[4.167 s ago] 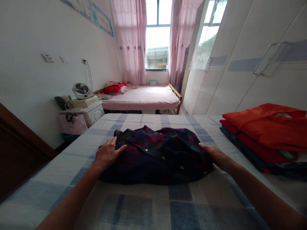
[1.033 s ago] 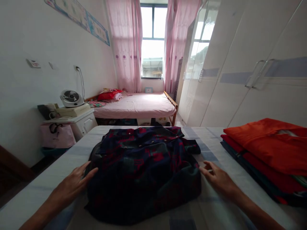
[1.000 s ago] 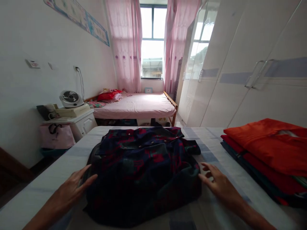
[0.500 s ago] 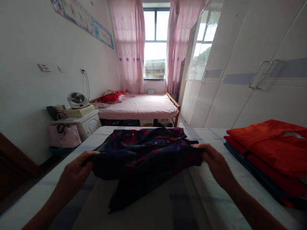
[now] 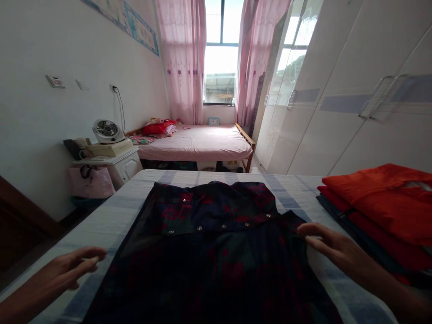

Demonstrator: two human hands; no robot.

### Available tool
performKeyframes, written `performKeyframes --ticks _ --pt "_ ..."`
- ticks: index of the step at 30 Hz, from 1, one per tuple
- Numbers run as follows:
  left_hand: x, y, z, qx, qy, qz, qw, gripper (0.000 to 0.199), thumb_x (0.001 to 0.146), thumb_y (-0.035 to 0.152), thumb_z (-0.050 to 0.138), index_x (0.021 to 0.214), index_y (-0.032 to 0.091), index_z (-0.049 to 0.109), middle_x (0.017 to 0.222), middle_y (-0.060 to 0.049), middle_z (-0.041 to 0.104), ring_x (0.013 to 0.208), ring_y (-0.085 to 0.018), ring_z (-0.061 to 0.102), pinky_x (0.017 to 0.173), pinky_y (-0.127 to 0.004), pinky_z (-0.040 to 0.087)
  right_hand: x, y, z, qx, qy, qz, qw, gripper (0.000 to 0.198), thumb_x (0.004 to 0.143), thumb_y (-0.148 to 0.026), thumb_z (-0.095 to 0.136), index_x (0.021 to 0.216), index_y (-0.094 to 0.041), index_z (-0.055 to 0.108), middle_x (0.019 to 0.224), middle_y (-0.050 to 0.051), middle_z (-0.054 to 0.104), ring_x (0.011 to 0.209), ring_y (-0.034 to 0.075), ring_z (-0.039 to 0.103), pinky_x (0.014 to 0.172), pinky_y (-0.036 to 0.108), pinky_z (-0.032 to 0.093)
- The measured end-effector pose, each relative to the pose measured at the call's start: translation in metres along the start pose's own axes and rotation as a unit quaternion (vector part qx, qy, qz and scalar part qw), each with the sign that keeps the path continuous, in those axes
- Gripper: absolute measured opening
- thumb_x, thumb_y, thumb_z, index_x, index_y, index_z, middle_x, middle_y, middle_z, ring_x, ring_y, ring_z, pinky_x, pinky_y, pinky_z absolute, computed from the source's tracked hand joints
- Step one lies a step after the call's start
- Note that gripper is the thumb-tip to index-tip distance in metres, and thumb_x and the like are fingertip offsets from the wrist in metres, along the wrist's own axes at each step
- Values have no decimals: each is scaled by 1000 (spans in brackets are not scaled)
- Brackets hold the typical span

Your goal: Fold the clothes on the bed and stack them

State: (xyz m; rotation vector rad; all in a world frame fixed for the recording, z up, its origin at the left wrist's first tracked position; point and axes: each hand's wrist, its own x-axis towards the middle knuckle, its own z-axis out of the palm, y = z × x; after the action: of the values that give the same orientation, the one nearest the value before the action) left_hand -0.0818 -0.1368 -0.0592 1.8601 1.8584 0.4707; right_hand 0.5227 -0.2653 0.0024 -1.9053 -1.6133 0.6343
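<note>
Lying broad across the lower middle of the frame, the dark patterned button-up shirt (image 5: 216,265) is covering much of the blue-and-white checked sheet (image 5: 293,189) and running off the bottom edge. Its row of shiny buttons (image 5: 223,227) is crossing the centre, and the cloth beyond is rumpling a little. This is looking like the spreading-and-smoothing step. Over at lower left, the left hand (image 5: 64,270) is hovering with fingers loosely parted, gripping no cloth, just beside the shirt's edge. At right of centre, the right hand (image 5: 329,245) is curving loosely, fingertips meeting the shirt's corner; whether they are pinching it, I can't tell. Any further straightening is calling, I'd judge, for the left fingers to meet the cloth. Far right, an orange garment (image 5: 378,193) is topping the folded pile (image 5: 364,231).
</note>
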Motion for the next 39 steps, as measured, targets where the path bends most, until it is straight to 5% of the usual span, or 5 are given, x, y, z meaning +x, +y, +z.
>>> performKeyframes --ticks 4,10,24,32,39 --pt "37 44 -7 -52 -10 -12 999 53 67 62 50 91 20 69 97 -11 72 89 -30 68 67 -36 56 56 23 13 -102 141 2 985 40 74 -45 46 100 -21 64 111 11 65 99 29 62 86 43 49" --pt "85 94 27 -6 39 29 999 44 69 52 47 90 20 69 102 -10 71 103 -28 62 89 -33 46 100 54 35 -153 90 -5 984 40 80 -40 40 104 -19 63 111 12 66 101 25 62 90 38 47" --pt "79 120 27 -165 4 -15 986 41 60 50 58 85 18 56 70 -1 64 70 -22 64 62 -30 49 96 59 60 -256 125 -39 958 33 85 -35 42 101 -19 65 111 11 64 106 28 55 90 42 42" --pt "15 45 4 -222 -48 -93 969 47 69 49 61 106 23 51 55 7 53 53 -19 60 48 -27 45 93 60 55 -235 110 -39 965 31 82 -36 42 94 -17 63 102 11 64 97 27 57 86 40 43" --pt "52 36 1 -44 37 -58 997 58 69 56 58 109 14 60 98 -12 67 90 -31 64 77 -37 48 124 27 39 -135 117 23 984 29 76 -25 45 92 -17 67 109 13 64 107 31 54 93 43 38"
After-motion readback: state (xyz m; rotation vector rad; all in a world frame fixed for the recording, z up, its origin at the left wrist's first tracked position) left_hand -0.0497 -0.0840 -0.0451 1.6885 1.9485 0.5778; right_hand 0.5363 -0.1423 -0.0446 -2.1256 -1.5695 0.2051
